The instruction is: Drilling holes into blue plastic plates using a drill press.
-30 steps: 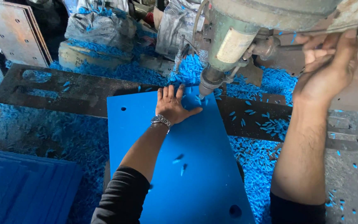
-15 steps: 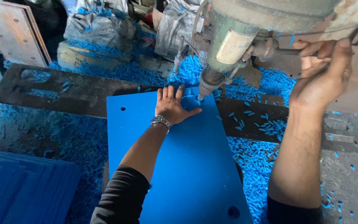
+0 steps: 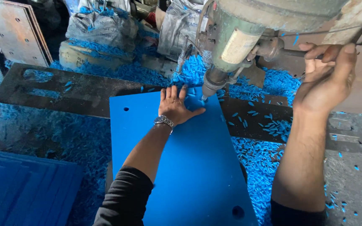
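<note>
The blue sheet (image 3: 181,167) lies flat on the dark tabletop (image 3: 63,90) in mid-frame, its far edge under the drill (image 3: 227,50), seemingly so the bit meets it near the top. The left hand (image 3: 174,106) lies palm-down, fingers spread, on that far edge just beside the bit, likely pinning the sheet; its grip is released, pressing rather than grasping. The right hand (image 3: 327,75), upper right, is raised with forearm upright and clenched around the lever (image 3: 290,52). Blue shavings (image 3: 256,163) litter the tabletop around the sheet.
</note>
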